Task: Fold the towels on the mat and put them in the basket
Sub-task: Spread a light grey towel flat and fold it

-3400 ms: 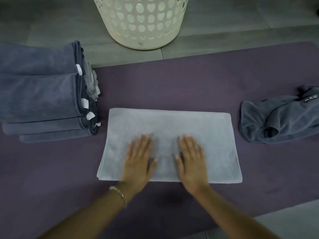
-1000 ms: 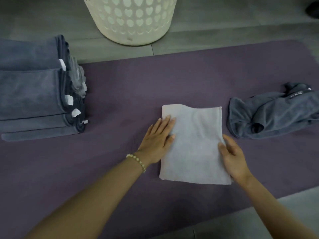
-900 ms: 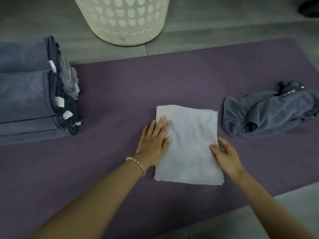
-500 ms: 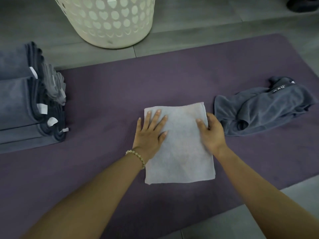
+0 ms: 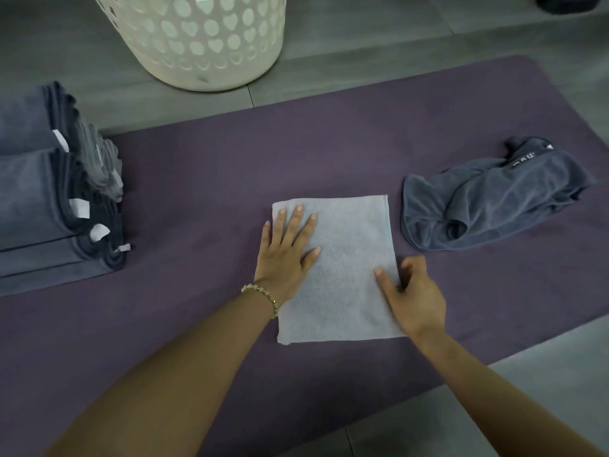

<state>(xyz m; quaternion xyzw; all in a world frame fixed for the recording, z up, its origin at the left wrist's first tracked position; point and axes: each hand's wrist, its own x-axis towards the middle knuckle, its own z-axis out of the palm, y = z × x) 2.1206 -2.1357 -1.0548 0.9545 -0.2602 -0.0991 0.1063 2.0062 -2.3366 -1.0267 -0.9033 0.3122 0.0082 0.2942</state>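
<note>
A light grey towel (image 5: 351,258), folded into a small rectangle, lies in the middle of the purple mat (image 5: 230,159). My left hand (image 5: 286,249) lies flat on the towel's left part with its fingers spread. My right hand (image 5: 412,291) is at the towel's right edge. Its thumb is on top of the cloth and its fingers curl beside the edge, pinching it; this hand is slightly blurred. A crumpled dark grey towel (image 5: 494,199) lies on the mat to the right. The cream basket (image 5: 204,37) with heart-shaped holes stands on the floor beyond the mat.
A stack of folded dark grey towels (image 5: 39,199) with white tags sits at the mat's left end. Grey floor tiles surround the mat. A dark object (image 5: 566,0) shows at the top right corner.
The wide towel has been folded in half from left to right. In the last half second my right hand slid down the towel's right edge toward me; my left hand stayed flat.
</note>
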